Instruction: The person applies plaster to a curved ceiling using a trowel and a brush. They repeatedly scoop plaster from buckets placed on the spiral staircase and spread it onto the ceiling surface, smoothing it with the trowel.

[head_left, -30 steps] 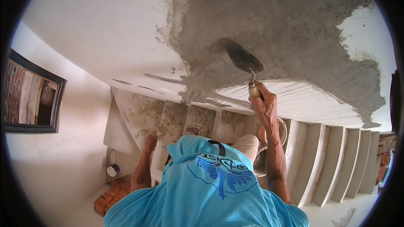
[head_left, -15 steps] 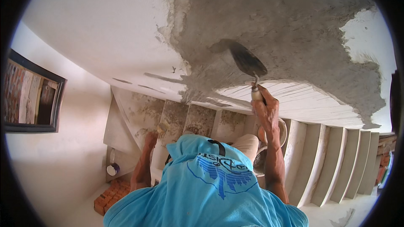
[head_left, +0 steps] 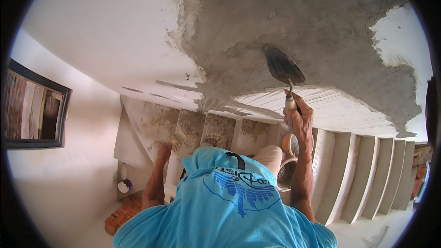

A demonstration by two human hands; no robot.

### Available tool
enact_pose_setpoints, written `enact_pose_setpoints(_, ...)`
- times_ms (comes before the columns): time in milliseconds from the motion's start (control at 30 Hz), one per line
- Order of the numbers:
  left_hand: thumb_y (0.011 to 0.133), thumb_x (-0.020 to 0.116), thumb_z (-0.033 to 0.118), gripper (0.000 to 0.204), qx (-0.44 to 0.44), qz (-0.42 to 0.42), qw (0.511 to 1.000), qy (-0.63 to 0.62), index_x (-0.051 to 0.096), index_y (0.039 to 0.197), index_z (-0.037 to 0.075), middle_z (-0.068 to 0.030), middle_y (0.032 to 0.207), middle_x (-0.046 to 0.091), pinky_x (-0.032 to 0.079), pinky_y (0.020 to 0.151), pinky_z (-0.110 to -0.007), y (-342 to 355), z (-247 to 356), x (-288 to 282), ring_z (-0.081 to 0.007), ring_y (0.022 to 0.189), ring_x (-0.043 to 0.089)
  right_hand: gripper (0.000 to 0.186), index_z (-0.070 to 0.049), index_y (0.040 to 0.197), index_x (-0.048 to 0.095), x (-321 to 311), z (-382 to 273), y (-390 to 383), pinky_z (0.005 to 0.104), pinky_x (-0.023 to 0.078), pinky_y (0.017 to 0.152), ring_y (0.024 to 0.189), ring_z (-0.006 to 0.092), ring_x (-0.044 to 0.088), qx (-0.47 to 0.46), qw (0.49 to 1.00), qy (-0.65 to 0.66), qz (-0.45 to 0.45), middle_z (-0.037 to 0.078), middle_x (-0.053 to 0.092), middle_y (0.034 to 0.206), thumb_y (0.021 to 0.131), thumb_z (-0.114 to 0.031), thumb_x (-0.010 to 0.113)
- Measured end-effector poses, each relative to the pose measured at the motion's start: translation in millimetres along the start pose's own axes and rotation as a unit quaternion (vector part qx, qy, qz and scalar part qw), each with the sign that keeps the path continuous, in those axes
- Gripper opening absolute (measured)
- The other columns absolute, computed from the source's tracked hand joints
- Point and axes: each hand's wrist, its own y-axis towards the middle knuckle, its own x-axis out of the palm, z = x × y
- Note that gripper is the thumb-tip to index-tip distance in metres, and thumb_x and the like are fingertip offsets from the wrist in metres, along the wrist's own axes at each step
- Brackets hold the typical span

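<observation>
2 hands show: the right hand [head_left: 301, 117] grasps 1 trowel [head_left: 283, 65], its blade over grey plaster [head_left: 330, 32]; the left hand [head_left: 163, 151] grips 1 small, pale brush-like tool [head_left: 179, 137]. 2 buckets [head_left: 287, 144] crowd the right forearm [head_left: 302, 174], stairs [head_left: 356, 174] alongside. Ragged plaster edges meet white wall [head_left: 115, 32]; open plaster spreads beyond the blade.

Trowel blade [head_left: 284, 65] dark grey, handle [head_left: 290, 104] cream; plaster [head_left: 330, 32] mottled grey; wall [head_left: 110, 27] white; shirt [head_left: 183, 211] turquoise, darker-blue print [head_left: 242, 194]; bricks [head_left: 123, 216] orange-red.
</observation>
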Motion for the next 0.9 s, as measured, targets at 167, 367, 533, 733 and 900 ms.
enact_pose_setpoints(167,0.095,0.051,0.028,0.032,0.097,0.016,0.993,0.069,0.065,0.085,0.002,-0.0239,0.079,0.064,0.049,0.074,-0.053,-6.8,-9.6,1.8,-0.0434,0.079,0.063,0.056,0.001,0.132,0.061,-4.0,6.2,-2.3,0.0279,0.041,0.055,0.061,0.0101,0.048,-0.025,1.0,-0.013,-0.005,0.003,0.055,0.071,0.082,-0.023,0.053)
enact_pose_setpoints(367,0.089,0.056,0.023,0.022,-0.058,-0.036,0.997,-0.026,0.065,0.086,0.003,-0.0203,0.086,0.066,0.05,0.077,-0.05,1.8,26.7,-7.7,-0.0392,0.084,0.063,0.061,0.003,0.132,0.061,8.1,-3.9,10.4,0.0293,0.043,0.055,0.059,0.0108,0.05,-0.046,0.996,-0.074,-0.002,0.004,0.058,0.071,0.079,-0.025,0.051)
enact_pose_setpoints(533,0.093,0.053,0.026,0.028,-0.077,-0.079,0.994,-0.024,0.066,0.091,0.001,-0.0213,0.091,0.066,0.049,0.08,-0.051,-2.8,24.0,-15.7,-0.0393,0.09,0.063,0.061,0.001,0.13,0.062,-10.3,1.6,-8.5,0.027,0.04,0.058,0.064,0.0108,0.05,0.007,0.999,0.04,0.025,0.001,0.055,0.071,0.075,-0.024,0.056)
enact_pose_setpoints(733,0.096,0.052,0.03,0.034,-0.175,-0.088,0.975,-0.104,0.065,0.091,-0.001,-0.0235,0.095,0.066,0.047,0.083,-0.054,3.2,33.3,-18.3,-0.0413,0.096,0.062,0.063,0.005,0.132,0.058,-2.0,9.6,-1.1,0.0264,0.041,0.053,0.058,0.0092,0.051,-0.054,0.997,0.031,-0.049,0.003,0.057,0.069,0.087,-0.04,0.063)
enact_pose_setpoints(900,0.096,0.055,0.032,0.037,0.006,-0.003,0.998,0.062,0.066,0.092,-0.003,-0.0258,0.091,0.066,0.049,0.08,-0.053,10.4,-5.2,-4.6,-0.0447,0.088,0.062,0.062,0.003,0.131,0.06,1.7,10.7,8.6,0.0256,0.041,0.053,0.058,0.0091,0.051,-0.055,0.998,0.023,-0.003,0.002,0.057,0.068,0.087,-0.039,0.062)
